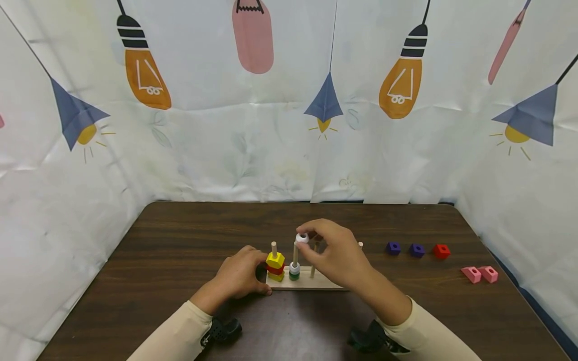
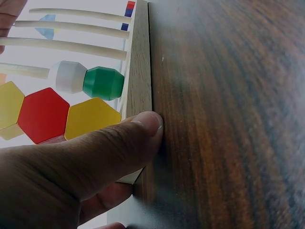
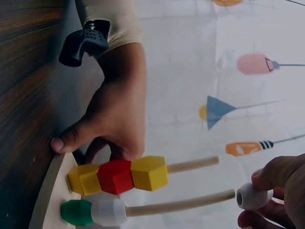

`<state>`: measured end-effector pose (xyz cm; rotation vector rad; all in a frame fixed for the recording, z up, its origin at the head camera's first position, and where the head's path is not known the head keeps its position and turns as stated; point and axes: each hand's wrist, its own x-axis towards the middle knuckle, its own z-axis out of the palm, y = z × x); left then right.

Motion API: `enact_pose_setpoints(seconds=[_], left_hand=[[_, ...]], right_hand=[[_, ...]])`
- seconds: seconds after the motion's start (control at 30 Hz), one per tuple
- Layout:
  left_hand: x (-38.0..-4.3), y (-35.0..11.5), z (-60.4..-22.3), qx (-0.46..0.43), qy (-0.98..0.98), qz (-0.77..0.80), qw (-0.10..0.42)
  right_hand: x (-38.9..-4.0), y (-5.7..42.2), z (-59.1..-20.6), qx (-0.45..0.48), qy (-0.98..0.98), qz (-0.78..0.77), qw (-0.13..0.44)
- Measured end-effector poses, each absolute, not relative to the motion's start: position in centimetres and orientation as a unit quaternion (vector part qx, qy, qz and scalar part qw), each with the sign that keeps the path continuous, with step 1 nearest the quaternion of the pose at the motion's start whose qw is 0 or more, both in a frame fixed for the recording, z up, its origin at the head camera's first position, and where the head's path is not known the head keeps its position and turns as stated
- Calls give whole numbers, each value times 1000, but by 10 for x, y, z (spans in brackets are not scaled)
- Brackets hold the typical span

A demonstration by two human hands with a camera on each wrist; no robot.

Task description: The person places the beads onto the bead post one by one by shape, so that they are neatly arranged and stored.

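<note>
My right hand (image 1: 340, 250) pinches a white bead (image 3: 252, 196) between thumb and fingers, its hole facing the tip of the second peg (image 3: 181, 203). Low on that peg sit a green bead (image 2: 104, 83) and, above it, another white bead (image 2: 69, 77). With thumb and fingers, my left hand (image 1: 241, 272) grips the left end of the wooden base (image 1: 307, 284). Beside that hand, the first peg carries a yellow block (image 2: 91, 117) at the bottom, a red block (image 2: 44, 115) and a yellow block (image 1: 275, 259) on top.
Further right on the brown table (image 1: 180, 225) lie two dark blue blocks, one a cube (image 1: 393, 247), and a red block (image 1: 441, 251). Two pink blocks (image 1: 471, 274) are near the right edge. More bare pegs (image 2: 71, 47) stand on the base. A patterned curtain (image 1: 271, 150) hangs behind.
</note>
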<state>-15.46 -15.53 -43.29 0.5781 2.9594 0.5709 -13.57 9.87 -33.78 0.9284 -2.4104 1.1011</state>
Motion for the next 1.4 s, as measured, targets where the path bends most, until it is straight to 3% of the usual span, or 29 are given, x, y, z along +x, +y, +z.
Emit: enact_pose_setpoints(seconds=[0.97,1.4], left_hand=[[-154,-156,-433,205,961,184,22],[-154,-156,-433,198,963,180,20]], right_hand=[[-132,77,-377,232,-842,467,139],[-132,74,-405,185,-832,514,94]])
